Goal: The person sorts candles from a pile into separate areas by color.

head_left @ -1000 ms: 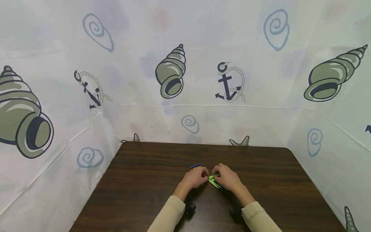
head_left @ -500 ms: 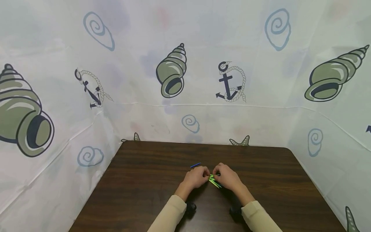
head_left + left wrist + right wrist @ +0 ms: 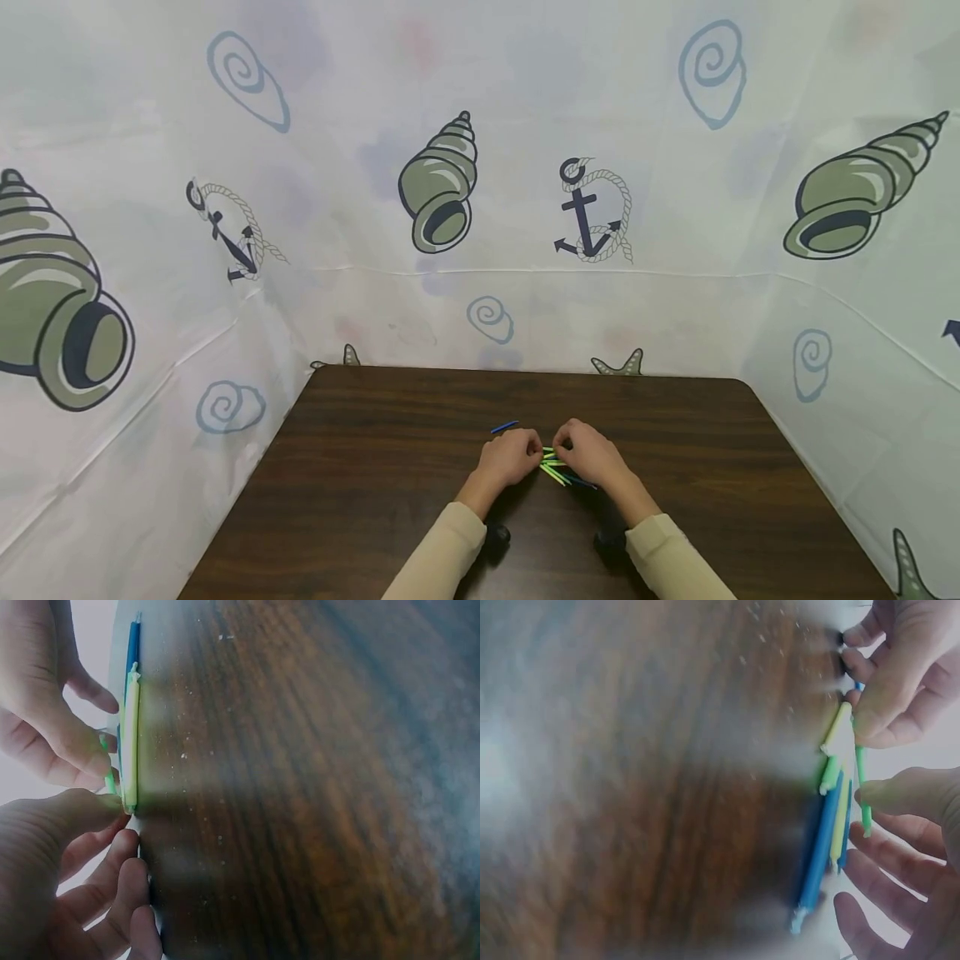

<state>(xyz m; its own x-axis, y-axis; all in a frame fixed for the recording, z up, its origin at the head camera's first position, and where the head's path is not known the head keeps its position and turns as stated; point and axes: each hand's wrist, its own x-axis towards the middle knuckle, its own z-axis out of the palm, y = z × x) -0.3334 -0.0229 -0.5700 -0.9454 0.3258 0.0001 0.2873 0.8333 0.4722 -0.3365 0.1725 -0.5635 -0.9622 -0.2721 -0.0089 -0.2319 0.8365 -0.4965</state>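
Thin birthday candles (image 3: 553,477), yellow, green and blue with pale wicks, fan out between the two hands in the head view. My left hand (image 3: 510,457) pinches their gathered ends between thumb and fingers. In the right wrist view, a blue candle (image 3: 821,847) and a yellow candle (image 3: 841,817) stretch from that bunch, low over the table. My right hand (image 3: 588,457) pinches a green candle (image 3: 865,814) near its wick end. That candle's other end meets the left fingertips. The left fingers hide the bunch's far ends.
A separate blue candle (image 3: 504,427) lies on the dark wooden table (image 3: 390,467) beyond the left hand. Dark wrist cameras hang under both forearms. A patterned cloth (image 3: 525,217) stands behind the table and along its sides.
The right hand has shifted slightly away from the left. A blue candle now sticks out farther toward the lower right of the bunch. The left hand has stayed almost in place.
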